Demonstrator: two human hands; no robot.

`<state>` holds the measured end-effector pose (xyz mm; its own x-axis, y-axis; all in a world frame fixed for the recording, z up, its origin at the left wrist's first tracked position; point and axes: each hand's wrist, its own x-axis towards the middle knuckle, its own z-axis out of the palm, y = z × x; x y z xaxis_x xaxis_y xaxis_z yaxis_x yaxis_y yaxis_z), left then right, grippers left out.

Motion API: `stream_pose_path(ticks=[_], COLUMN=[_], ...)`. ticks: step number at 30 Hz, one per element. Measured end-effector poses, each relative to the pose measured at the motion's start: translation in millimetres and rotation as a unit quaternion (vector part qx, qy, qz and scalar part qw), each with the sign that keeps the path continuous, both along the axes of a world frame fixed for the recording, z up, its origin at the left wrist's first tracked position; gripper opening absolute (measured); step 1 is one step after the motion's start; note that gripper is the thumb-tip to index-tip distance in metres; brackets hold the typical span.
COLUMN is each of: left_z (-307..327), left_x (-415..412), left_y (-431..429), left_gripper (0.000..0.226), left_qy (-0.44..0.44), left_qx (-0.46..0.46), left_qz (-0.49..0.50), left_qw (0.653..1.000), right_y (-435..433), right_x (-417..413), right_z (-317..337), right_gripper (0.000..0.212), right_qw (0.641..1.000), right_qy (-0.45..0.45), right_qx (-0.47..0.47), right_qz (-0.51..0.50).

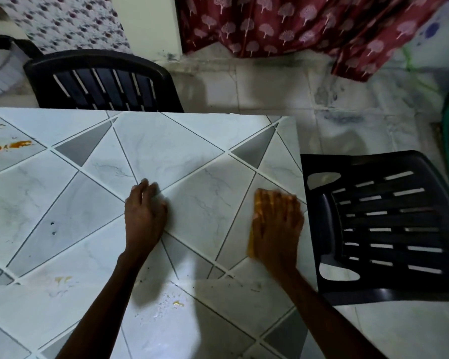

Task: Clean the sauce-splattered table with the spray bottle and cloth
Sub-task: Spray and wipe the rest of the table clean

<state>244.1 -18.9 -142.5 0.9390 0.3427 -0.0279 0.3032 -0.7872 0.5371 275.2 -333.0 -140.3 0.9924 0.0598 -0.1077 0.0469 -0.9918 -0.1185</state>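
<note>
Cloth (252,243): orange-yellow, blurred, mostly hidden, flat near the right edge of the table (166,151), pressed under the straight fingers of the right hand (276,224). Nearby, the left hand (144,211) resting on the bare top, holding nothing. Table white and marble-veined, with grey triangles and dark diagonal lines. Beyond, pale tiled floor (270,86) and red printed curtain (296,22). One cloth, two hands, two black slatted chairs: far chair (101,84), right chair (386,229). One orange sauce streak (13,145), two yellow smears (178,303).
</note>
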Motion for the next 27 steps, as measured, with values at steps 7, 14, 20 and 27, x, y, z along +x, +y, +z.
stream_pose_path(ticks=[7,14,20,27], left_z=[0.9,-4.7,0.5,-11.0], left_x=[14.5,22.9,27.2,26.6], left_y=[-23.8,-57.3,-107.2,-124.3], left_gripper=[0.052,0.060,0.074,0.085], left_qy=[-0.007,0.024,0.067,0.113], left_qx=[-0.035,0.027,0.035,0.070], left_qz=[-0.001,-0.052,-0.129,-0.160], left_qw=[0.999,0.998,0.989,0.978], right_y=[66.3,4.3,-60.9,-65.9], right_x=[-52.5,95.3,-23.0,9.9], right_z=[17.4,-6.5,-7.9,-8.5], right_gripper=[0.064,0.062,0.066,0.063], right_qw=[0.950,0.996,1.000,0.998], right_qy=[0.050,-0.008,-0.001,0.004], right_qx=[0.054,-0.009,0.007,0.009], right_qz=[0.303,0.091,-0.017,0.064])
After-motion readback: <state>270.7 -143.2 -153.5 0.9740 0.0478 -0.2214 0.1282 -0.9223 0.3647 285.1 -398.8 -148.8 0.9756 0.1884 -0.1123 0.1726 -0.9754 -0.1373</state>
